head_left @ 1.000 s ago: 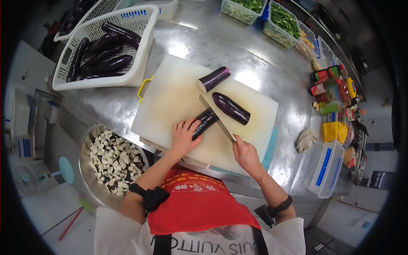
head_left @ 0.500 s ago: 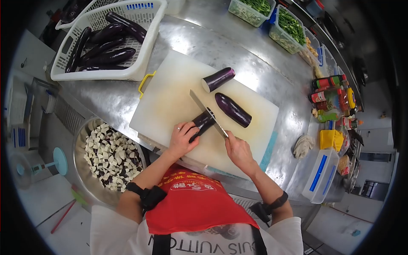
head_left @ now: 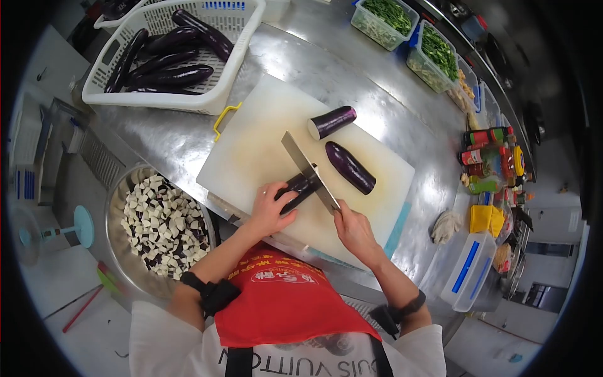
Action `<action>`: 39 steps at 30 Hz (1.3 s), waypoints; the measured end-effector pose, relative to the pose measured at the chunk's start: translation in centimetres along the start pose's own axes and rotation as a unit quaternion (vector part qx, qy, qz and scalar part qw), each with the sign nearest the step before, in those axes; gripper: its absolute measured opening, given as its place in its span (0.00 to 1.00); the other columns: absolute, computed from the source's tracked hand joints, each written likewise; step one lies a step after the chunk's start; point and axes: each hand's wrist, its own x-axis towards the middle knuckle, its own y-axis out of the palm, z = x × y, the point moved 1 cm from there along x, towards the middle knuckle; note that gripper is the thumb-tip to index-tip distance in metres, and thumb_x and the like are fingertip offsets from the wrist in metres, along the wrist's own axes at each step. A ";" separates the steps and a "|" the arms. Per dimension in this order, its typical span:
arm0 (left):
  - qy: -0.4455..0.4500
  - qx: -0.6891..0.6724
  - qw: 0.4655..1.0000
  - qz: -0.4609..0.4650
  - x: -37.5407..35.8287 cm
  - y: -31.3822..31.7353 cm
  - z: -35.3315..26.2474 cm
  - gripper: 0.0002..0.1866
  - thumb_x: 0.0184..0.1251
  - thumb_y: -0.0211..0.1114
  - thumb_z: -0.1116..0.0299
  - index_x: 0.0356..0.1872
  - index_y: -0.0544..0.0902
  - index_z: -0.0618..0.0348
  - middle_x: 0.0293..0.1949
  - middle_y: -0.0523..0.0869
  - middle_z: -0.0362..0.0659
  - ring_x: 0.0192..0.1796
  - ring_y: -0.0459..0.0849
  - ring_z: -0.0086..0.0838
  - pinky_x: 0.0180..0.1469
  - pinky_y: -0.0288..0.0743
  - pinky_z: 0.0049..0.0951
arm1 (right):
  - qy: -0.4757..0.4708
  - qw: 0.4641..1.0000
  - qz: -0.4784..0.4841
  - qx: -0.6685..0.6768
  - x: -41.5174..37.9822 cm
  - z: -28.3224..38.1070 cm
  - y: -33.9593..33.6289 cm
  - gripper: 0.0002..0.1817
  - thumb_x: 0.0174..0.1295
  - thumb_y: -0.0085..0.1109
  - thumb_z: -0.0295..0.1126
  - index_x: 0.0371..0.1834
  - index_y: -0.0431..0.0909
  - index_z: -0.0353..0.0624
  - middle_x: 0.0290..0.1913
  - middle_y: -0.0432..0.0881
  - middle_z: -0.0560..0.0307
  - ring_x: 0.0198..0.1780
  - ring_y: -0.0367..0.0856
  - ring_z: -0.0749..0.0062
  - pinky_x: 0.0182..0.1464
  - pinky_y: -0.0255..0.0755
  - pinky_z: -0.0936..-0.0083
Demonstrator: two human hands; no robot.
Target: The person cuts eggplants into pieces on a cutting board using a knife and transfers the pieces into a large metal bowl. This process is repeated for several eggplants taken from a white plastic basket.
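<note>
On the white cutting board [head_left: 251,141] lies an eggplant piece [head_left: 304,183], gripped from above by my left hand [head_left: 271,208] with its fingers curled around the near end. My right hand [head_left: 355,229] is closed on the handle of a broad-bladed kitchen knife [head_left: 296,151]. The blade crosses the far end of that piece, just beyond my left fingertips. Two more eggplant halves rest farther up the board: one with a pale cut face [head_left: 331,122], and a longer one with a rounded tip [head_left: 350,168].
A white basket [head_left: 217,100] of whole eggplants stands at the upper left. Below the counter edge, a metal bowl [head_left: 114,242] holds diced eggplant [head_left: 164,226]. Tubs of chopped greens [head_left: 438,53], sauce bottles [head_left: 487,154], a cloth [head_left: 445,227] and a clear container [head_left: 468,270] line the right.
The view has shifted slightly, moving the board and basket rightward in the picture. The knife blade has tilted, showing more of its flat side. Both hands keep their holds.
</note>
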 end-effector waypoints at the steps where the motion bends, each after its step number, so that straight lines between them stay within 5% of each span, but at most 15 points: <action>1: -0.011 -0.002 1.000 -0.010 -0.7 -0.5 -0.1 0.18 0.46 0.69 0.72 0.43 0.80 0.55 0.47 0.77 0.45 0.50 0.75 0.44 0.52 0.71 0.41 | -0.001 1.000 0.001 0.003 -0.5 0.7 -0.6 0.13 0.66 0.51 0.27 0.53 0.69 0.35 0.24 0.79 0.36 0.26 0.78 0.39 0.30 0.71 0.49; 39: -0.092 -0.040 0.995 -0.018 -5.1 -1.9 0.3 0.14 0.50 0.69 0.77 0.41 0.80 0.59 0.44 0.77 0.49 0.45 0.78 0.45 0.46 0.76 0.37 | -0.042 0.997 0.062 0.024 -1.6 3.7 0.8 0.09 0.67 0.49 0.27 0.49 0.70 0.37 0.28 0.80 0.37 0.29 0.79 0.39 0.32 0.72 0.50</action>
